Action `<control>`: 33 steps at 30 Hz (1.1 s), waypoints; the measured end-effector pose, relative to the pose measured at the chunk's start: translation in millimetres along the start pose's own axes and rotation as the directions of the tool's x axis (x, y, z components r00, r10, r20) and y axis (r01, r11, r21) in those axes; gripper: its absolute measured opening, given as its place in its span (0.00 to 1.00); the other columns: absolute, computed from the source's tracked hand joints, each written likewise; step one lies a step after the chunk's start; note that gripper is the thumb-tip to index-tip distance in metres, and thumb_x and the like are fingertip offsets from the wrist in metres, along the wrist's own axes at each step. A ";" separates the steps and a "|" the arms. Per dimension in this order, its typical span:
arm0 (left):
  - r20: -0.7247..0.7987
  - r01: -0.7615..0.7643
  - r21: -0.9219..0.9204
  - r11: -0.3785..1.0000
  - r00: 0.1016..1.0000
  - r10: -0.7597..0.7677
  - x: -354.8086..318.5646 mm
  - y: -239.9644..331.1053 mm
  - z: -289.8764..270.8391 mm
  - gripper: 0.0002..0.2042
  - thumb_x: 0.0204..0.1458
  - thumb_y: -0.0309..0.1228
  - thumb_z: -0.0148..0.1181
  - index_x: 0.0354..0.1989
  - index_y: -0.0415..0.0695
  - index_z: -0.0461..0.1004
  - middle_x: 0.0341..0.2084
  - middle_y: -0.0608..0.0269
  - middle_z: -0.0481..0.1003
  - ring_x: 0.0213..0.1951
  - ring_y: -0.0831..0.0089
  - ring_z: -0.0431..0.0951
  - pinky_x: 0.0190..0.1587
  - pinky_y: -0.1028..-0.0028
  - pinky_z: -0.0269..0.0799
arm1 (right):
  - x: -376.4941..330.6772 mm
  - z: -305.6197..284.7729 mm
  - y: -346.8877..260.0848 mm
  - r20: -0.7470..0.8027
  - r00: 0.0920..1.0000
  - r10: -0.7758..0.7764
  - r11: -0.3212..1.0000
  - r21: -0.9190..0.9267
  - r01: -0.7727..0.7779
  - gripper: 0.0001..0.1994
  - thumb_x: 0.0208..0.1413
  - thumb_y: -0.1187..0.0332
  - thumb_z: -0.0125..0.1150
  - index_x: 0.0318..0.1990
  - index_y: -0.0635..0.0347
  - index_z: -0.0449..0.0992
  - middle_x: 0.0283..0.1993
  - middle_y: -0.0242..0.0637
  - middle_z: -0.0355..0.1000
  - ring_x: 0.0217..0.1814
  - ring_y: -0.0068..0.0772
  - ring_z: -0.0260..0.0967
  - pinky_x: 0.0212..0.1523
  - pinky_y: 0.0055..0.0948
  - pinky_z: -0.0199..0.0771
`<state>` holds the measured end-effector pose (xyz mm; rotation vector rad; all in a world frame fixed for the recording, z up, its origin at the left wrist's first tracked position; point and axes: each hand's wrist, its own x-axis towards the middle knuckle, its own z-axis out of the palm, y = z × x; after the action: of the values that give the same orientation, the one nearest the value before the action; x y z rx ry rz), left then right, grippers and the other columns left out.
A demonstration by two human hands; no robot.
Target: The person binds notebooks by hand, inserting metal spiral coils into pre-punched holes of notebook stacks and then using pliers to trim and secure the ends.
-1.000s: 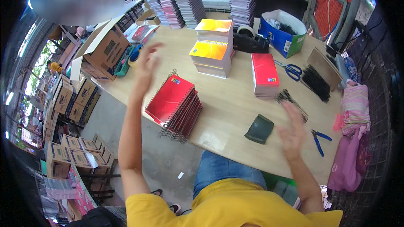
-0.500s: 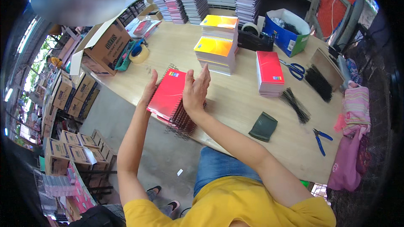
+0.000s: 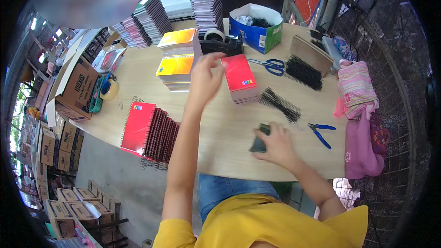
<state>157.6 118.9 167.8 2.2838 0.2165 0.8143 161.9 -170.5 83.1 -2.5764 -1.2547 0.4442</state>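
Note:
My right hand [image 3: 278, 144] grips a dark green pad [image 3: 258, 140] between thumb and fingers, low over the table near its front edge. Beside a stack of small red notepads [image 3: 239, 72], my left hand [image 3: 206, 76] hovers with fingers bent and apart. Nothing shows in it, and I cannot tell whether its fingertips touch the stack's left corner. At the table's left front edge stands a stack of red spiral notebooks [image 3: 139, 126], coils jutting out, with neither hand on it.
Yellow notepads [image 3: 176, 65] are stacked behind my left hand. Blue scissors [image 3: 273, 66], loose black coils [image 3: 280, 104], a black coil bundle [image 3: 304, 72] and blue pliers [image 3: 320, 134] lie at right. A blue box [image 3: 257, 25] and tape dispenser [image 3: 220, 44] stand farther back.
Both hands have left the red spiral notebooks. My left hand has moved beside the red notepads, and my right hand has taken hold of the green pad. The view has swung right.

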 end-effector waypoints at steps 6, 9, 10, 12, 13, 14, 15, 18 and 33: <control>-0.103 0.340 -0.740 0.581 0.796 -0.597 -35.9 -25.0 74.2 0.32 0.61 0.49 0.59 0.65 0.38 0.63 0.58 0.48 0.71 0.58 0.56 0.72 0.58 0.59 0.70 | -70.4 -38.7 79.2 -0.205 0.975 0.081 0.996 0.050 -0.072 0.42 0.42 0.45 0.75 0.66 0.46 0.69 0.66 0.55 0.60 0.70 0.55 0.56 0.64 0.53 0.60; 0.141 0.236 -0.972 0.004 0.592 -0.793 -126.9 1.2 134.2 0.36 0.61 0.52 0.59 0.68 0.41 0.57 0.66 0.49 0.60 0.65 0.56 0.64 0.65 0.57 0.64 | 0.1 -49.6 93.8 -0.455 0.887 0.075 0.751 0.611 0.250 0.35 0.52 0.49 0.70 0.65 0.55 0.69 0.62 0.50 0.67 0.65 0.45 0.66 0.63 0.36 0.66; 0.359 0.235 -0.932 -0.275 0.511 -0.781 -141.2 25.4 143.6 0.37 0.61 0.54 0.58 0.69 0.41 0.57 0.68 0.48 0.57 0.67 0.55 0.61 0.68 0.57 0.59 | 41.8 -46.9 105.9 -0.444 0.887 0.123 0.570 0.764 0.303 0.32 0.59 0.50 0.65 0.65 0.58 0.69 0.61 0.48 0.69 0.63 0.40 0.69 0.61 0.30 0.68; 0.341 0.160 -0.940 -0.303 0.505 -0.793 -144.4 27.7 151.7 0.32 0.59 0.56 0.59 0.57 0.41 0.61 0.56 0.50 0.64 0.60 0.59 0.66 0.67 0.59 0.61 | 128.0 -61.2 82.1 -0.268 0.947 0.175 0.155 0.958 0.243 0.33 0.68 0.38 0.42 0.61 0.60 0.72 0.56 0.39 0.74 0.64 0.31 0.65 0.65 0.35 0.60; 0.356 0.139 -0.932 -0.333 0.516 -0.779 -138.1 31.3 161.6 0.30 0.57 0.57 0.60 0.51 0.41 0.63 0.50 0.52 0.68 0.57 0.61 0.68 0.67 0.60 0.61 | 176.1 -61.2 92.3 -0.157 0.977 0.144 0.119 0.983 0.140 0.41 0.64 0.30 0.37 0.58 0.61 0.74 0.50 0.34 0.74 0.60 0.28 0.65 0.64 0.35 0.58; 0.346 0.119 -0.935 -0.334 0.513 -0.786 -129.2 31.1 169.3 0.32 0.56 0.59 0.60 0.50 0.40 0.63 0.48 0.54 0.68 0.56 0.62 0.68 0.66 0.61 0.62 | 217.3 -58.4 95.5 -0.171 0.973 0.158 0.278 0.953 0.122 0.47 0.58 0.23 0.34 0.54 0.61 0.77 0.45 0.32 0.74 0.53 0.28 0.66 0.58 0.33 0.61; 0.339 0.102 -0.936 -0.336 0.512 -0.789 -118.6 29.5 176.6 0.34 0.55 0.61 0.60 0.50 0.40 0.62 0.47 0.56 0.67 0.54 0.64 0.68 0.64 0.62 0.62 | 249.8 -59.9 103.2 -0.082 0.986 0.145 0.364 0.931 0.024 0.48 0.57 0.21 0.32 0.53 0.60 0.78 0.43 0.31 0.74 0.51 0.28 0.66 0.57 0.32 0.62; 0.331 0.079 -0.926 -0.369 0.637 -0.696 -103.4 18.6 195.6 0.38 0.51 0.67 0.59 0.51 0.41 0.63 0.45 0.60 0.67 0.49 0.68 0.67 0.58 0.66 0.63 | 300.6 -61.0 116.9 0.131 0.991 -0.025 0.493 0.864 -0.102 0.52 0.53 0.18 0.28 0.50 0.58 0.80 0.38 0.30 0.73 0.46 0.26 0.66 0.52 0.32 0.64; 0.586 0.834 -0.489 0.256 0.531 -0.612 -21.2 -89.4 43.2 0.64 0.40 0.85 0.37 0.70 0.33 0.57 0.64 0.38 0.64 0.65 0.46 0.64 0.67 0.50 0.56 | 225.5 -67.7 102.3 0.330 0.939 -0.101 0.455 0.854 -0.251 0.60 0.44 0.13 0.26 0.46 0.72 0.77 0.41 0.49 0.77 0.45 0.41 0.78 0.48 0.33 0.75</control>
<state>173.5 153.8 73.9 1.1993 0.6489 -0.0130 392.7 -58.4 73.4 -1.6300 -0.6360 1.2323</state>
